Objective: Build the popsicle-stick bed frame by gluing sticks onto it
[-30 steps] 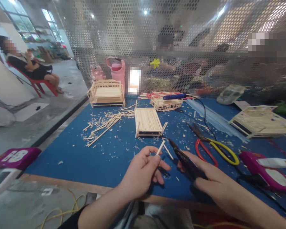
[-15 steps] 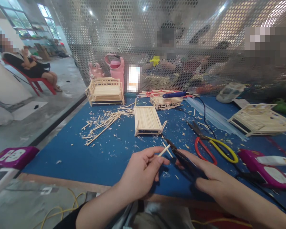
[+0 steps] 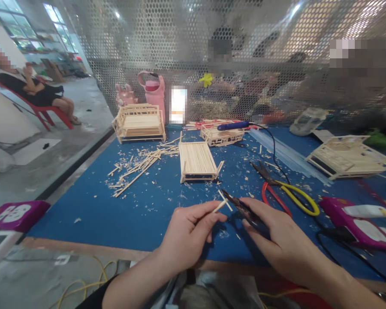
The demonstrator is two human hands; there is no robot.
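Observation:
Between thumb and fingertips, my left hand (image 3: 189,229) pinches a thin wooden stick (image 3: 220,206) that points up and to the right. My right hand (image 3: 276,231) is wrapped round dark pliers (image 3: 241,207), whose jaw tips are close to the stick's upper end. I cannot tell if they touch it. A small bed-like stick frame (image 3: 197,159) stands just beyond my hands, with upright posts at its corners. Short stick pieces (image 3: 225,201) lie on the blue tabletop (image 3: 116,223) behind my fingertips.
Scissors with red and yellow handles (image 3: 299,197) lie to the right, near a purple-and-white device (image 3: 357,223). Loose sticks (image 3: 141,165) and shavings lie left. More stick furniture includes a bench (image 3: 140,124). A corded blue tool (image 3: 233,125) rests at the back. A person (image 3: 35,90) sits far left.
The pliers have tilted in my right hand and its thumb has come away from the lower handle. My left hand keeps its pinch on the stick. The view has shifted slightly.

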